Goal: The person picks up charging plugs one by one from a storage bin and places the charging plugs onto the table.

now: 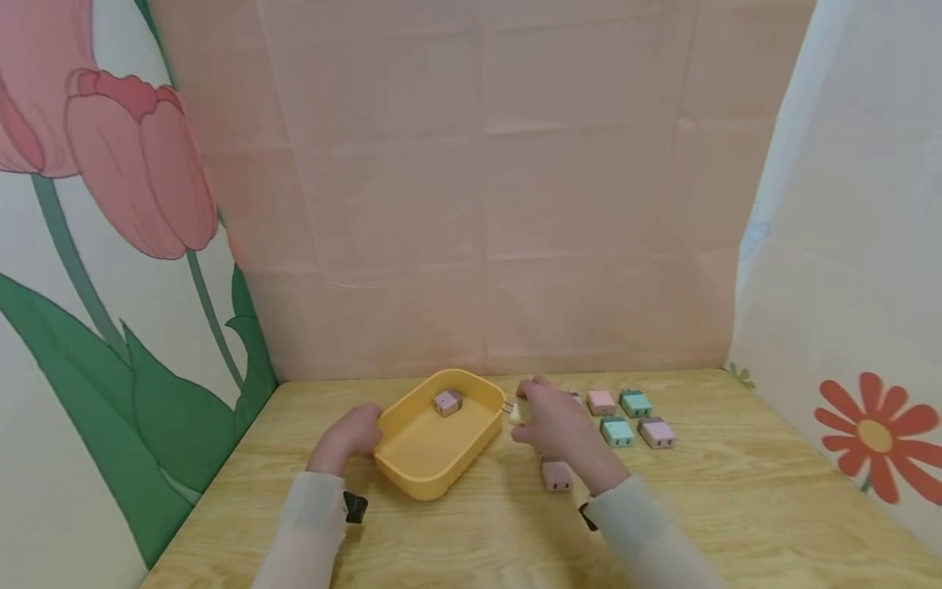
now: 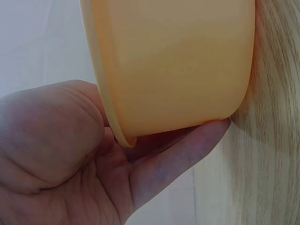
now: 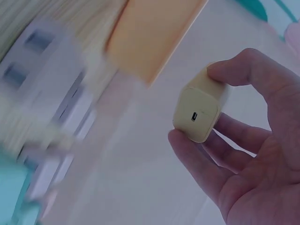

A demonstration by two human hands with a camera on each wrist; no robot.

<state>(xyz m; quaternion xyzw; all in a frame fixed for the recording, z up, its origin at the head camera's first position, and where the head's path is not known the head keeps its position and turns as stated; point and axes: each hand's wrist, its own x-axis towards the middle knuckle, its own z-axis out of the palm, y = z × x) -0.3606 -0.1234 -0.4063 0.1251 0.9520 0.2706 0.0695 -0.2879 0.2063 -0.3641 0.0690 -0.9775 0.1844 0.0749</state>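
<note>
My left hand (image 1: 349, 437) grips the left side of a yellow plastic tray (image 1: 430, 448). In the left wrist view its thumb goes over the rim, and a finger (image 2: 180, 157) lies along the outer wall. One lilac charger (image 1: 446, 402) lies in the tray towards its far end. My right hand (image 1: 558, 424) pinches a pale yellow charger (image 3: 199, 112) between thumb and fingers, its port face towards the wrist camera. Two metal prongs (image 1: 509, 407) stick out of it towards the tray's right rim.
Right of the tray, several chargers stand on the wooden table (image 1: 456, 540): a pink one (image 1: 601, 402), mint ones (image 1: 616, 432) and a lilac one (image 1: 657, 433). Nearer me is another lilac charger (image 1: 557, 474). A pink backdrop (image 1: 471, 245) rises behind the table.
</note>
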